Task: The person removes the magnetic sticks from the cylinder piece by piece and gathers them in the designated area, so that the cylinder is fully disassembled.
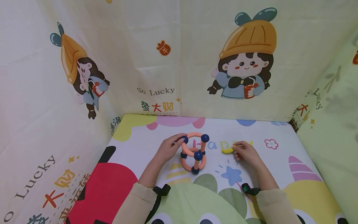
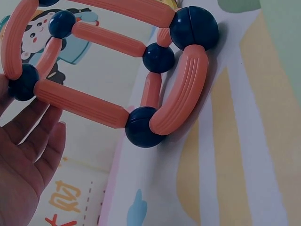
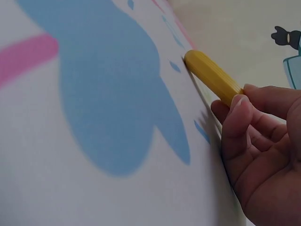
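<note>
A magnetic stick-and-ball frame stands upright on the table mat, built from orange rods and dark blue balls. Curved rods form its upper and lower rings, with straight rods between them. My left hand pinches a blue ball at the upper left corner of the frame; its other fingers lie loosely beneath, and part of the grip is cut off in the left wrist view. To the right of the frame, my right hand pinches one end of a yellow curved rod between thumb and fingers, just over the mat.
The mat is printed with cartoon figures and letters. A patterned cloth rises as walls at the back and both sides. A dark strap with a camera sits on the left wrist, another camera on the right.
</note>
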`<state>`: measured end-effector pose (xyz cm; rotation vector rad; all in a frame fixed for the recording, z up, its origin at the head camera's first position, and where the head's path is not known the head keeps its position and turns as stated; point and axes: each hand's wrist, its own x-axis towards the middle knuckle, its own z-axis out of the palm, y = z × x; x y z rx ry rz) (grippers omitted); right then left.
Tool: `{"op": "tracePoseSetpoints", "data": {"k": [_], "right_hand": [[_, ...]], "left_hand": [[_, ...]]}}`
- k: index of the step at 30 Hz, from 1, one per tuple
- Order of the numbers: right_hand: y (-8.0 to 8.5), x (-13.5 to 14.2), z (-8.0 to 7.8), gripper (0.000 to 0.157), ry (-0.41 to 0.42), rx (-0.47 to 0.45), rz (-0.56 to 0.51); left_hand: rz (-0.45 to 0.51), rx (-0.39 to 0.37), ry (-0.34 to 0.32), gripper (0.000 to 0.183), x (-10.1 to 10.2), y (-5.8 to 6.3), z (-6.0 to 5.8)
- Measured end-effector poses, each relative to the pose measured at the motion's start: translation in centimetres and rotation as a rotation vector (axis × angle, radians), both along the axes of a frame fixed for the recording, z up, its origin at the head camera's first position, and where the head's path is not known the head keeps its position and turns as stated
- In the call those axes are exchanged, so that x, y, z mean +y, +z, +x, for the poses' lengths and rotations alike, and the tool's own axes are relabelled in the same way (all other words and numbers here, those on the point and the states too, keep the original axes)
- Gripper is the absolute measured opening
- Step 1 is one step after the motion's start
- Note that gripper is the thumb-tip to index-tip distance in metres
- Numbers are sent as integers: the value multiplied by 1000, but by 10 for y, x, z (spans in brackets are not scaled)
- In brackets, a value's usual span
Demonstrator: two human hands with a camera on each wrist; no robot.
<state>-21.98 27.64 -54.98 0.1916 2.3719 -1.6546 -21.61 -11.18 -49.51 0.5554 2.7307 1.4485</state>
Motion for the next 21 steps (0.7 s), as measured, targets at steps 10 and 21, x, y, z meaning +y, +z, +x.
{"op": "tracePoseSetpoints", "data": {"k": [10, 21], "right_hand": [[-3, -1, -3, 40, -15, -13, 82], [8, -11, -1, 37, -1, 43, 321]], "left_hand": [[-14, -3, 1, 38, 1, 3, 2], [-29, -3, -3, 39, 0, 4, 0]]}}
